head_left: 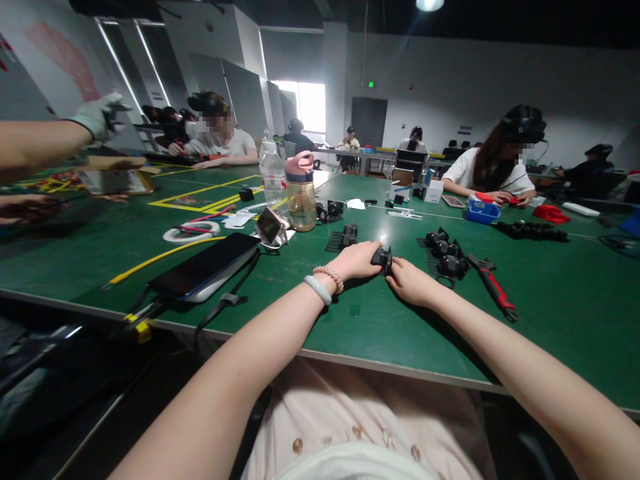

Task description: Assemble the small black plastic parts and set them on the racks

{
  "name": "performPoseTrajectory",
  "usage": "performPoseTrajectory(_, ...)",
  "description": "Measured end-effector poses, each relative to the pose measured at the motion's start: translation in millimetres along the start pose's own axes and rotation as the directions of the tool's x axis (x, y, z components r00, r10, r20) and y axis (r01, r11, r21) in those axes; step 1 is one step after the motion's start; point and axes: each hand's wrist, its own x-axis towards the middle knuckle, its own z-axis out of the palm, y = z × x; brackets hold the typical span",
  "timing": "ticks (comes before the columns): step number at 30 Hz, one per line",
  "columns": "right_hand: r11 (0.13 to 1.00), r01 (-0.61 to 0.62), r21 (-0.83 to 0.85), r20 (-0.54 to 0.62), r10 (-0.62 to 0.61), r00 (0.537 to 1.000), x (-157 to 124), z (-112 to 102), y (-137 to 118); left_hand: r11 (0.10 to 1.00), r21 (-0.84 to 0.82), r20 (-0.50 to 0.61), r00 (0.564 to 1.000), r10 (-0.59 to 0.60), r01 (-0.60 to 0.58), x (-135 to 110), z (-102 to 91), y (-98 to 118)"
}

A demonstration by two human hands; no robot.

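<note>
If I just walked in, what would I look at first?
Probably the middle, where the left hand and right hand meet at a small black part over the green table. Then maybe the red-handled wrench lying to their right, or the pink-lidded bottle standing farther back on the left.

Black part [381, 259] held by left hand [356, 260] and right hand [414, 281].
At its three o'clock, a wrench [493, 287] is seen.
</note>
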Motion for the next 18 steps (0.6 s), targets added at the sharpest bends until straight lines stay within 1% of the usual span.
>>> performPoseTrajectory(4, 1.000, 0.020, -0.005, -0.005, -0.020, 1.000, -1.0, -2.9, -1.0, 0.998, -0.036, -0.008, 0.999, 0.045, -0.045, 2.7, 3.7, -3.7)
performPoseTrajectory(12, 1.000, 0.018, 0.004, 0.004, -0.018, 1.000, -0.9, -2.4, -0.9, 0.996, -0.087, 0.026, 0.999, 0.023, -0.020, 2.3, -0.8, -1.7)
performPoseTrajectory(18, 0.999, 0.030, -0.014, -0.018, -0.030, 0.999, -1.2, -1.6, -1.3, 0.994, -0.095, -0.001, 0.998, 0.055, -0.055, 2.8, 1.4, -3.6)
